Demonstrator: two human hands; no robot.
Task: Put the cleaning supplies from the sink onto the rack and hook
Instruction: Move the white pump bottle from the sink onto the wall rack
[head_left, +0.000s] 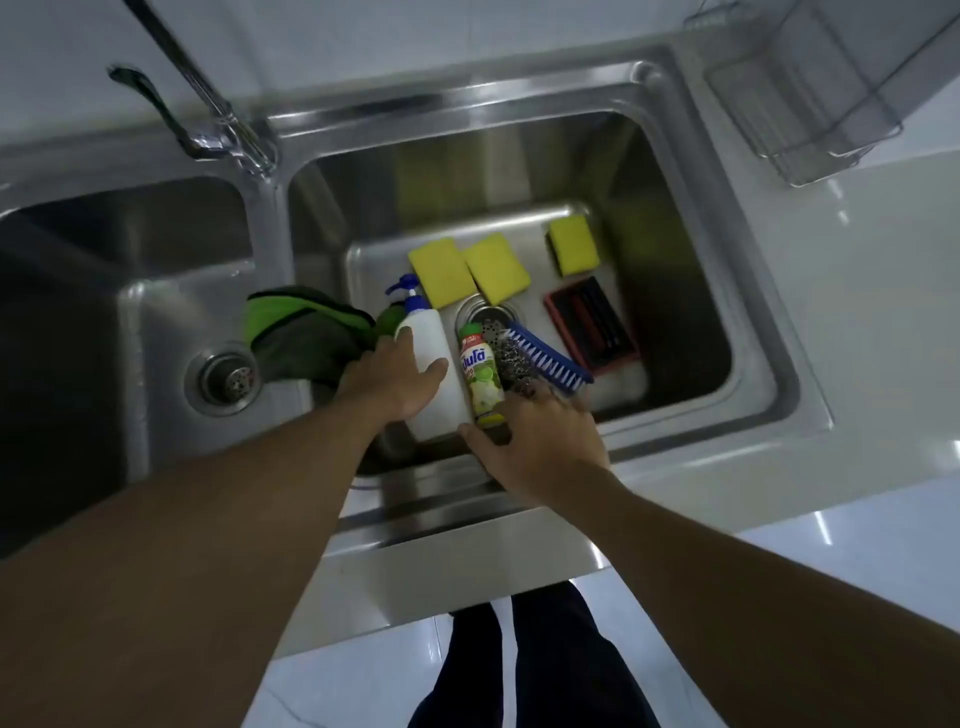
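The right sink basin (680, 244) holds the supplies. A white pump bottle (434, 332) with a blue pump lies at its left, and my left hand (387, 387) is wrapped around its lower body. Beside it lies a green dish-soap bottle (480, 371). My right hand (540, 441) has spread fingers around that bottle's base, thumb on the left, fingertips over a steel scourer (511, 361). A blue brush (550, 361), a red-rimmed black block (592, 325) and three yellow sponges (441, 278) (496, 267) (571, 252) lie further back. A green cloth (301, 332) hangs over the divider.
An empty wire rack (810, 119) stands on the white counter at the back right. The faucet (208, 104) rises behind the divider. The left basin (156, 322) holds only its drain. My legs show below the counter's front edge.
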